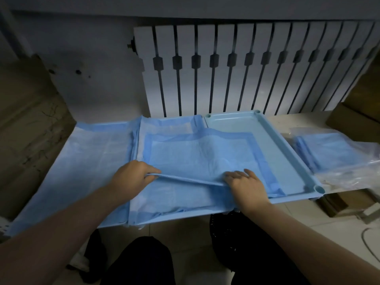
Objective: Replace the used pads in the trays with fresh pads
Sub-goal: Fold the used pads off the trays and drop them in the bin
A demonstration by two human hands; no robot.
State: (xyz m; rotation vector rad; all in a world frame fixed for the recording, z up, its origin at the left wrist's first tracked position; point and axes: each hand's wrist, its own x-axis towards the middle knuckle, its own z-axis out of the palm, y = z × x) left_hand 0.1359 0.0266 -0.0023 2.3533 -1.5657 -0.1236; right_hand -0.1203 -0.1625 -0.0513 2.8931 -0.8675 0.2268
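A light blue plastic tray point(287, 153) lies on a low ledge in front of me. A blue pad point(195, 153) lies over the tray's left and middle part, and the tray's far right strip is bare. My left hand point(131, 175) grips the left end of a raised fold in this pad. At the fold's right end, my right hand point(244, 186) holds it with the fingers lying over the pad. The fold runs taut between both hands. A second pad point(92, 157) is spread flat to the left of the tray.
A stack of folded blue pads in clear plastic wrap point(329, 151) sits right of the tray. Cardboard boxes point(353, 122) stand at the far right, and a white radiator point(246, 68) rises behind. A brown wall surface is at the left. My knees are below the ledge.
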